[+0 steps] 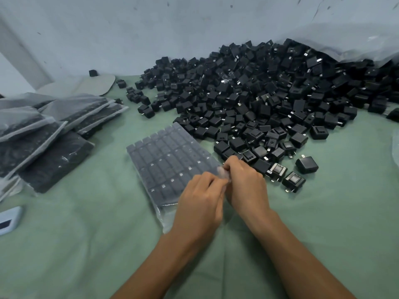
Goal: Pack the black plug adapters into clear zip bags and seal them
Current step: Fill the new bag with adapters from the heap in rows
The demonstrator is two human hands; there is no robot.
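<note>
Surface: green cloth (86,244), creased, running back to a pale scuffed wall (151,29). Landmark: filled bag (170,162), flat on the cloth, adapters inside in neat rows. Behind and right of the bag, a large heap of loose adapters (259,93), its edge touching the bag's far corner; a clear sack (345,39) drapes over the heap's back. Left of the bag, well apart, a stack of packed bags (49,130). A pale device (9,220) lies at the left edge. At the bag's near right edge, left hand (200,203) and right hand (246,182) both pinch the plastic lip, fingers curled.
</note>
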